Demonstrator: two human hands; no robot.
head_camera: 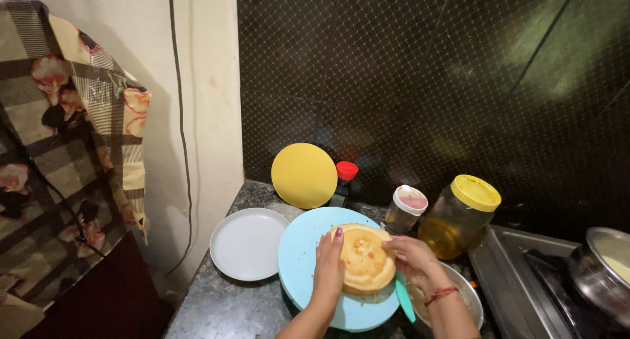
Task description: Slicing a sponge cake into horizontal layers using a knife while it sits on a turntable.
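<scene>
Round sponge cake (365,260) sits on light-blue board (302,254) on the tabletop (216,306). Left hand (329,267) lies flat against its left edge; right hand (412,257) grip pinches its right rim.

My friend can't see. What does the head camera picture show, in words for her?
Two hands hold a round golden cake on a light blue board: the left hand on its side, the right hand on its other edge. A white plate, a yellow disc and a yellow-lidded jar stand nearby.
</scene>
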